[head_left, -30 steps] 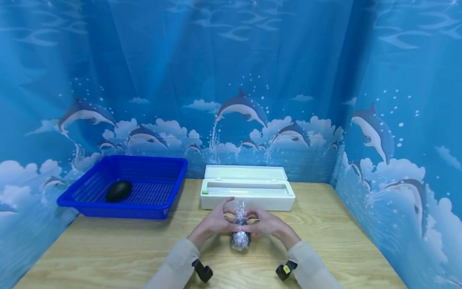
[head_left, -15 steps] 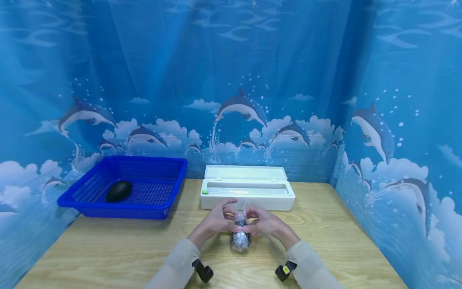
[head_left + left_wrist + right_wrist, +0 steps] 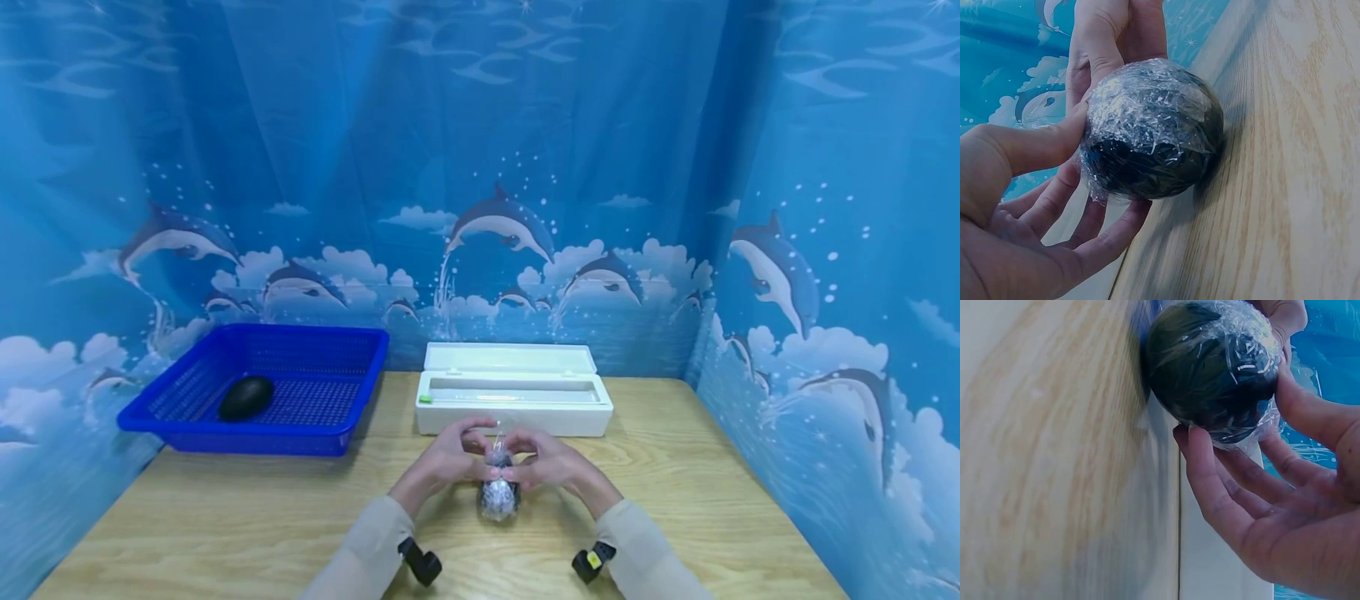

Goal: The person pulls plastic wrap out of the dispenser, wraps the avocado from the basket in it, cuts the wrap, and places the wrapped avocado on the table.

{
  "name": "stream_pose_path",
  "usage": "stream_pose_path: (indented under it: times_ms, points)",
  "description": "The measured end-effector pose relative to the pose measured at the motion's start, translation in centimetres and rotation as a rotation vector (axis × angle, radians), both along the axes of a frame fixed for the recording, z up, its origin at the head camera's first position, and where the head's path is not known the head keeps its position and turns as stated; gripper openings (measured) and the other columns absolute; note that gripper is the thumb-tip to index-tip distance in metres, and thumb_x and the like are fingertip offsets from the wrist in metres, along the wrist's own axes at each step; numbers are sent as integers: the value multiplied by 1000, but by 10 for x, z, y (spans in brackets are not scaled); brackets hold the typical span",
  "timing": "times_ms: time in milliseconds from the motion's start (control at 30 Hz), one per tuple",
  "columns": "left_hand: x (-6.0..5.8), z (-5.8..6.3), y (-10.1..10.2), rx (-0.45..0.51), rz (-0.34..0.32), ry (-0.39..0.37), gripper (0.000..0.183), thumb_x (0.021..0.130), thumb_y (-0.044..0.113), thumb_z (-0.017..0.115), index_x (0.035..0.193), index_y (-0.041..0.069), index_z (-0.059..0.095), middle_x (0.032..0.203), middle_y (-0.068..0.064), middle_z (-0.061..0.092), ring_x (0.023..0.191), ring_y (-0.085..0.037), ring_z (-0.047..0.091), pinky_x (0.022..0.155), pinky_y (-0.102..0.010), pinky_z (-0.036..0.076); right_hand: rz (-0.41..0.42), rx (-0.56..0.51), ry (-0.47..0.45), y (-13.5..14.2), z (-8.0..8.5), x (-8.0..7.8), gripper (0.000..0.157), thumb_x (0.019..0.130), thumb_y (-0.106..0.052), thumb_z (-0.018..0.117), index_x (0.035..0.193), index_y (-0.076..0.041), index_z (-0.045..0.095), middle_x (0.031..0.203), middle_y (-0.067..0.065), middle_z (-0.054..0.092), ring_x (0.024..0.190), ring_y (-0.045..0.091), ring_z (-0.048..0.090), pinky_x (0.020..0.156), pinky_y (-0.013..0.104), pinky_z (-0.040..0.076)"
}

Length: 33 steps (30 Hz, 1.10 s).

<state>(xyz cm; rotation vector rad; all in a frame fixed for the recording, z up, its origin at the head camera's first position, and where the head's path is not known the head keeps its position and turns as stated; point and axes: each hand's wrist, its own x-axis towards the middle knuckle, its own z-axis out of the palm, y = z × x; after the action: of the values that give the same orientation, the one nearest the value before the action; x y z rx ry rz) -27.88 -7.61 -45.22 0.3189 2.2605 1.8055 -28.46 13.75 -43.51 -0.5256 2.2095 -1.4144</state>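
A dark, avocado-like fruit (image 3: 498,498) wrapped in crinkled cling film lies on the wooden table, long axis pointing away from me. From the left, my left hand (image 3: 453,457) holds it, thumb on top and fingers at the side and underneath. My right hand (image 3: 549,460) grips the other side in the same way, the thumb tips nearly meeting on top. The left wrist view shows the film (image 3: 1147,106) shiny and bunched at the near end of the left thumb. In the right wrist view, dark green skin (image 3: 1191,375) shows through. Loose clear film stands up between the hands at the far end.
Just beyond the hands stands a white cling film dispenser (image 3: 517,421), lid (image 3: 510,359) raised, with a green slider (image 3: 426,399) at its left. On the left is a blue plastic basket (image 3: 255,442) with one unwrapped dark oval fruit (image 3: 246,397). A dolphin-print curtain (image 3: 480,125) surrounds the table.
The loose film at the far end has been drawn lower and pressed in between the fingers. Both hands stay almost in place on the wrapped fruit.
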Motion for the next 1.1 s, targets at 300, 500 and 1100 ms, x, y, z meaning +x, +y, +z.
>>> stream_pose_path:
  times_ms: [300,500,1100]
  points:
    - [0,1,0,-40,3,7,70,70,-2,88,134,7,63,90,-4,73,93,-17,68,94,-36,55,34,-28,25,2,-1,-3,32,90,-6,77,118,-2,62,136,25,60,93,20,70,78,37,63]
    - [1,3,-2,-75,-2,-34,62,72,3,89,129,7,66,88,-2,73,91,-16,68,97,-39,53,28,-28,37,2,-1,-2,27,89,-6,79,110,0,64,134,23,62,92,19,71,77,37,64]
    - [3,11,-8,-27,-89,-112,34,94,20,75,123,2,68,108,-15,72,95,-22,72,86,-40,64,46,-15,77,4,1,0,18,88,-7,80,98,4,70,119,14,69,103,25,72,78,37,65]
